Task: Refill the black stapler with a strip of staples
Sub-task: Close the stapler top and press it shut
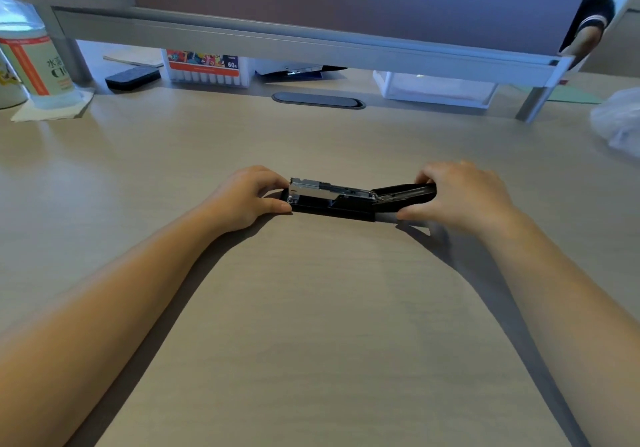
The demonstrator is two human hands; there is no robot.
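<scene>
Table pale wood, monitor shelf beyond fingers; left hand pinches black stapler base, right hand grips flipped-open lid.

Two bare forearms come in from the lower corners of the frame, no sleeves anywhere along them, uncovered right down to the bottom edge. No watch, no bracelet at either wrist. The left hand, left of centre, carries no rings, fingers plain, nails short and unpainted. The right hand, right of centre, is equally unadorned, its knuckles rounded and slightly blurred.
</scene>
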